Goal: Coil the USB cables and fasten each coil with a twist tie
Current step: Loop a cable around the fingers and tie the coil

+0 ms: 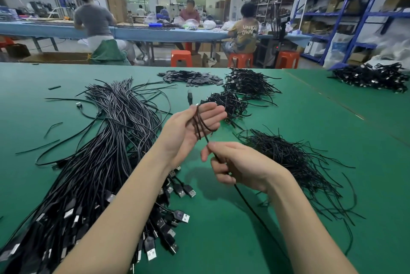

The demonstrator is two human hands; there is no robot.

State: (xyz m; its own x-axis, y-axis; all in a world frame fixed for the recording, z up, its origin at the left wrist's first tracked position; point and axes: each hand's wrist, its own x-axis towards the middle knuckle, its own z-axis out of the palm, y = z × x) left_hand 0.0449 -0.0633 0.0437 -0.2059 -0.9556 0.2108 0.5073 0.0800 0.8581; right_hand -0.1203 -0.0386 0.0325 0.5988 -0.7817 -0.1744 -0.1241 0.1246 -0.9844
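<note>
- Above the green table [255, 240], at the middle of our view, we see two bare hands working one black USB cable [200, 126].
- Our left hand [190, 127] is raised palm-up with its fingers nearly straight; a few loops of the cable hang across the palm, and the thumb side seems to steady them, though we cannot tell how firmly.
- Our right hand [237, 162] sits just below and nearer us, fingers curled round the cable's free run, which passes through the fist and trails down toward the table's near edge.
- One connector end [190, 97] sticks up just beyond the left fingertips.
- Left of the hands lies one big bundle of uncoiled cables [106, 151], too many to count, plugs pointing toward us.
- Right of the right hand lies one heap of thin black twist ties [288, 158].
- Beyond the hands we count two piles of coiled cables [244, 87], with a third pile [372, 77] at far right.
- One flat heap of small dark pieces [190, 77] lies at the far edge.
- Three people sit at a blue bench [155, 32] behind, with three orange stools [181, 57] in sight.
</note>
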